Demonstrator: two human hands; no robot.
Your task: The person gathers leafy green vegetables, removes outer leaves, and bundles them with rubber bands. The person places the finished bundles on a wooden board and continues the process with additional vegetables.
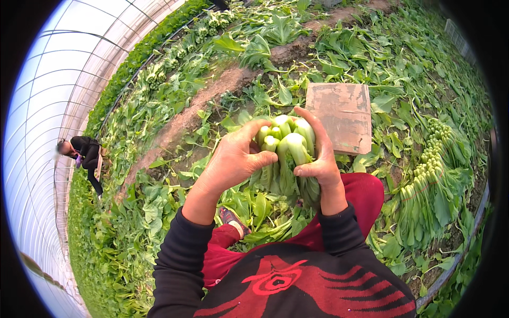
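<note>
Between my two hands is a bunch of leafy green vegetable stalks [292,145], its pale cut ends facing up and its leaves hanging down. My left hand [244,153] grips the bunch from the left, thumb across the front. From the right side, my right hand [321,149] wraps around it with the thumb near the front stalk. The fingers behind the bunch are partly hidden. Just beyond my right hand, a worn wooden board [339,115] lies on the plants. Loose leaves [262,210] cover the ground below the bunch, between my legs.
Several bundled greens [427,179] stand in a curved row at right, with a red tie across some. More bunches [155,75] lie at upper left. A bare soil ridge [187,123] crosses the field. Another person [85,155] crouches far left by the greenhouse wall. A crate [459,39] is at upper right.
</note>
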